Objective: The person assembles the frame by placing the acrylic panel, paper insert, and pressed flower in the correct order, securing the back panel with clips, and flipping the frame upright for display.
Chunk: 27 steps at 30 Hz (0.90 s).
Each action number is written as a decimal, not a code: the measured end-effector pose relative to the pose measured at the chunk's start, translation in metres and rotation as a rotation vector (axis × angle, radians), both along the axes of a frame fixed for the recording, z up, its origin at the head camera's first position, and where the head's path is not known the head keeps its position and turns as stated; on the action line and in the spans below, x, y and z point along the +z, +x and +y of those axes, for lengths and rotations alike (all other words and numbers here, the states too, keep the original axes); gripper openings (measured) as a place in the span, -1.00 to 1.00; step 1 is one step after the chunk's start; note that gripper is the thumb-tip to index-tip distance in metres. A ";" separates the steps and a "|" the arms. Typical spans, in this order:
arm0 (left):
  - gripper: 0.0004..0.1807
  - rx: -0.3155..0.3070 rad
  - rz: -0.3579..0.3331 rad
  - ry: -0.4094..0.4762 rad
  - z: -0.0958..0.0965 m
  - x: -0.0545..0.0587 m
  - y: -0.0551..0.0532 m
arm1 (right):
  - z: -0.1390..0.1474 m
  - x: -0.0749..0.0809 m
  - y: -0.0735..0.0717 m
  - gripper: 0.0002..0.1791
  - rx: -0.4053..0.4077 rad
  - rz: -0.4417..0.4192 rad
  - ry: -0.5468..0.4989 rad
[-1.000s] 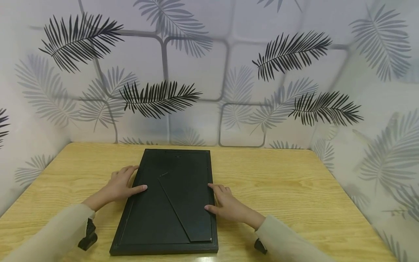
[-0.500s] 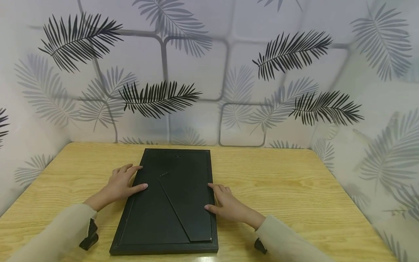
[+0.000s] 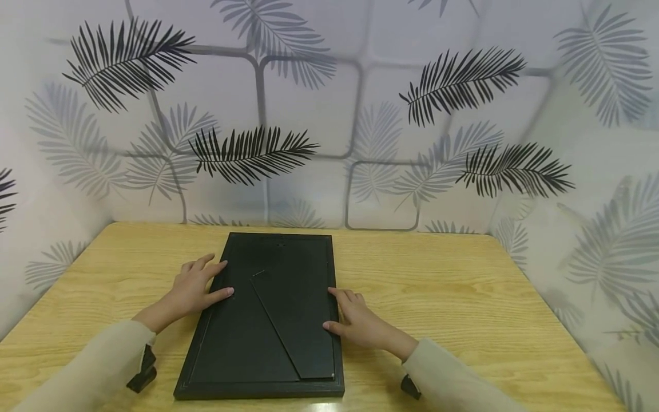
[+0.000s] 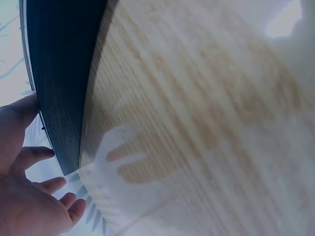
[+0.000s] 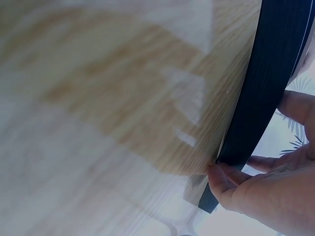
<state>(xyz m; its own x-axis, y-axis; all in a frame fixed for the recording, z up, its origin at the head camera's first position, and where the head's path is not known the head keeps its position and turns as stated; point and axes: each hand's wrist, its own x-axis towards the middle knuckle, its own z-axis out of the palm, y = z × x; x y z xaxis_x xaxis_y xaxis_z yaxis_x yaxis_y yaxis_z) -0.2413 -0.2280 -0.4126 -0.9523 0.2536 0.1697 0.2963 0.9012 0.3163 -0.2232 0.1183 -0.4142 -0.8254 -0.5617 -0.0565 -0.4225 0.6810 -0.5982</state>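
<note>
Between left hand [image 3: 193, 288] and right hand [image 3: 358, 319]: a black picture frame [image 3: 265, 320], lying back up on the wooden table [image 3: 443, 297].
Left fingers: loosely spread, thumb and forefinger touching the left border, the others off it.
Right grip: holding the right edge, thumb on top, a fingertip low against the side.
Since a second ago: left fingers have fanned and lifted; right grip unchanged.
</note>
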 end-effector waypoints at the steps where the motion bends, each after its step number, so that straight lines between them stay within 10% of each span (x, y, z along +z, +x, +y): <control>1: -0.30 0.001 -0.002 -0.008 0.000 0.001 0.000 | 0.000 0.000 0.000 -0.22 0.000 0.000 0.000; 27: -0.33 -0.085 0.108 -0.281 0.000 0.009 -0.003 | -0.002 0.005 0.002 -0.26 -0.003 0.013 0.006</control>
<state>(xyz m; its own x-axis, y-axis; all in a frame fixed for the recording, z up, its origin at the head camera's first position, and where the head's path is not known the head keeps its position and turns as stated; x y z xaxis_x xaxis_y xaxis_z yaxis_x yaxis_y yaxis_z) -0.2443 -0.2284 -0.4033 -0.9059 0.3830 0.1808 0.3929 0.9193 0.0213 -0.2208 0.1159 -0.4095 -0.8277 -0.5591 -0.0487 -0.4286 0.6857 -0.5883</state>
